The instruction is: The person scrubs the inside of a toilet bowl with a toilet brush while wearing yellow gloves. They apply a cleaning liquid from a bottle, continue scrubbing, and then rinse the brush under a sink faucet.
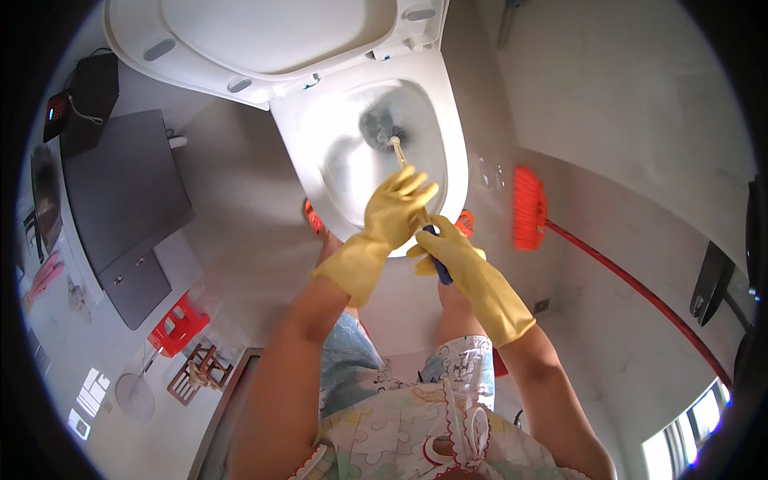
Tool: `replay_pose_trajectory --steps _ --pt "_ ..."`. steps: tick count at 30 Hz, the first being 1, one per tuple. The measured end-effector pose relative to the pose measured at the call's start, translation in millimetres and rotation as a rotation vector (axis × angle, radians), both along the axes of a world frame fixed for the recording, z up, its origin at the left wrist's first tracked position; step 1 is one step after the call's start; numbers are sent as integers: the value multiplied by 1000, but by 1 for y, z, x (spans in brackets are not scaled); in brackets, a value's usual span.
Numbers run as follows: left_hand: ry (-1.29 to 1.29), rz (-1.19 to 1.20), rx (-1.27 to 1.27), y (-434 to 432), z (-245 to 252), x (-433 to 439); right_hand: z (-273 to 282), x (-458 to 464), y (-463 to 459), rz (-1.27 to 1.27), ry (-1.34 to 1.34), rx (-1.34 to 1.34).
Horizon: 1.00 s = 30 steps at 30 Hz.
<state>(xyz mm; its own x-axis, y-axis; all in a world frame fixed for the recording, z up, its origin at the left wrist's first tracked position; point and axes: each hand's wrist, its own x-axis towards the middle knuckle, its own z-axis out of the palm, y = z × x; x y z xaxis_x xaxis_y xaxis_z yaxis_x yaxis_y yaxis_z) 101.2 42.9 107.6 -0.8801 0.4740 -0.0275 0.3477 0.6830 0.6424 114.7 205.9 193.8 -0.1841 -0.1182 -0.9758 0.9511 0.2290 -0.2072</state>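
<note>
A toilet brush (400,153) with a pale shaft and dark blue grip slants down into the white toilet bowl (456,150), its round bristle head at the dark outlet. My right hand (447,243), in a yellow rubber glove, is closed around the blue grip near the bowl's front rim. Higher on the shaft is my left hand (397,207), gloved the same way. Its fingers are spread over the shaft, and whether they press on it is hidden. The toilet seat and lid (270,36) stand raised at the back.
A red broom (529,207) leans on the right, its long handle running to the lower right. At left stand a grey vanity cabinet (126,192), a red plastic stool (180,324) and a small wooden rack (201,372). Orange slippers (465,223) flank the toilet base.
</note>
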Motion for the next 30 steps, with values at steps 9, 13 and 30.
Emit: replay_pose_trajectory --steps 9,13,30 --pt "-68 -238 174 36 -108 5 62 7 50 1040 362 564" --pt "38 -115 244 73 -73 22 80 -11 62 756 912 624" --pt "-541 -231 21 40 -26 -12 69 -68 56 1105 454 303"
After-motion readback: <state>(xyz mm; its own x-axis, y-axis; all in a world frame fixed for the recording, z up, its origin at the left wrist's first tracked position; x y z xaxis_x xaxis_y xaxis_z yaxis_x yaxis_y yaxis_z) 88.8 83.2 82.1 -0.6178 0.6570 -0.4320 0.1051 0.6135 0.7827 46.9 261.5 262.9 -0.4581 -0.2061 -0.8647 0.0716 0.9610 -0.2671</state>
